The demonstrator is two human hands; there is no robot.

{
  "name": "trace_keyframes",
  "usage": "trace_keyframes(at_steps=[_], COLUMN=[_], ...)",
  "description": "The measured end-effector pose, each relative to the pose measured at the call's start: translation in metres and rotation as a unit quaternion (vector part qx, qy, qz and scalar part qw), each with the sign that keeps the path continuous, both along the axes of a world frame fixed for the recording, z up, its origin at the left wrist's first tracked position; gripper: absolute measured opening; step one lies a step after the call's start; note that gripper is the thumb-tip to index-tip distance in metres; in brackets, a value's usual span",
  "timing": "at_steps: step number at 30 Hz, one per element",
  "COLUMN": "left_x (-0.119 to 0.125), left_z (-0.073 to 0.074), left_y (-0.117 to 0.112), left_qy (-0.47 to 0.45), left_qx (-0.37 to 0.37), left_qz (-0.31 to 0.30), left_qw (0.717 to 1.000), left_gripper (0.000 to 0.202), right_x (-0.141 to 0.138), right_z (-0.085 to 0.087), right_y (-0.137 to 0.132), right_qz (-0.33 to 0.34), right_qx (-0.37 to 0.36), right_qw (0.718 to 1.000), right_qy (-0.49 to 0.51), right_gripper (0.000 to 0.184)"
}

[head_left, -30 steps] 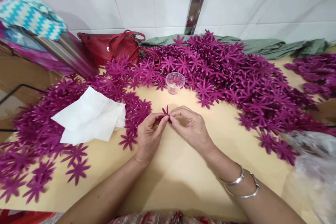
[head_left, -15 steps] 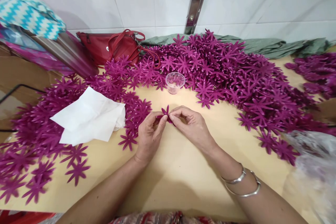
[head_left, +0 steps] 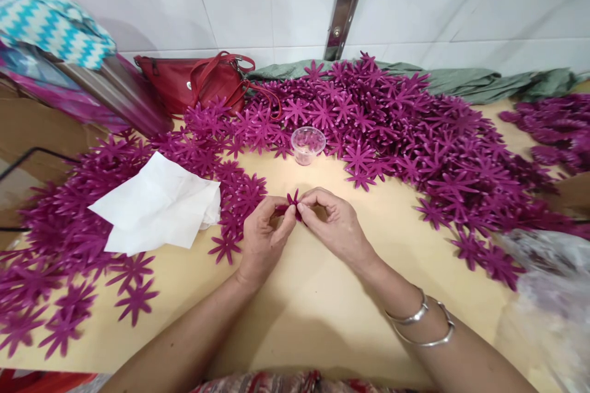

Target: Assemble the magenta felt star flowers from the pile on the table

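My left hand (head_left: 263, 236) and my right hand (head_left: 335, 225) meet at the middle of the tan table (head_left: 313, 295), fingertips pinched together on one small purple star-shaped flower piece (head_left: 292, 201). Only a few petals of it poke out above my fingers. Just beyond my hands stands a small clear plastic cup (head_left: 307, 144) with something pale pink inside. A big heap of the same purple flower pieces (head_left: 415, 135) spreads behind it and to the right. More lie flat on the left (head_left: 59, 239).
A crumpled white paper sheet (head_left: 159, 206) lies on the left flowers. A red handbag (head_left: 203, 81) sits against the tiled wall, with green cloth (head_left: 465, 81) along the back. A clear plastic bag (head_left: 553, 295) fills the near right corner. Two silver bangles circle my right wrist.
My fingers have tightened slightly around the flower piece, and it sits a little lower between them. Nothing else on the table has moved.
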State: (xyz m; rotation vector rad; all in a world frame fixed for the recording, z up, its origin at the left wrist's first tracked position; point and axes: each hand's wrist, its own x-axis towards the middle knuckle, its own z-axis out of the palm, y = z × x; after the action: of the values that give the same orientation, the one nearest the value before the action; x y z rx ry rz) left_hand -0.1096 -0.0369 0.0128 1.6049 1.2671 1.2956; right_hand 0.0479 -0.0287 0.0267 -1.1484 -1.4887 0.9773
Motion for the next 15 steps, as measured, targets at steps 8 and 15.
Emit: trace_keyframes(at_steps=[8, 15], left_x=[0.002, 0.001], left_z=[0.002, -0.001], left_y=[0.002, 0.006], left_qy=[-0.062, -0.113], left_qx=[-0.026, -0.063], left_qz=[0.009, 0.017], left_qw=[0.998, 0.991], left_gripper=[0.011, 0.019], right_x=[0.000, 0.005], right_z=[-0.004, -0.009], right_y=[0.002, 0.011], right_qz=[-0.025, -0.070], right_qx=[-0.105, -0.109], right_qw=[0.988, 0.973], right_qy=[0.112, 0.191], right_gripper=[0.013, 0.023])
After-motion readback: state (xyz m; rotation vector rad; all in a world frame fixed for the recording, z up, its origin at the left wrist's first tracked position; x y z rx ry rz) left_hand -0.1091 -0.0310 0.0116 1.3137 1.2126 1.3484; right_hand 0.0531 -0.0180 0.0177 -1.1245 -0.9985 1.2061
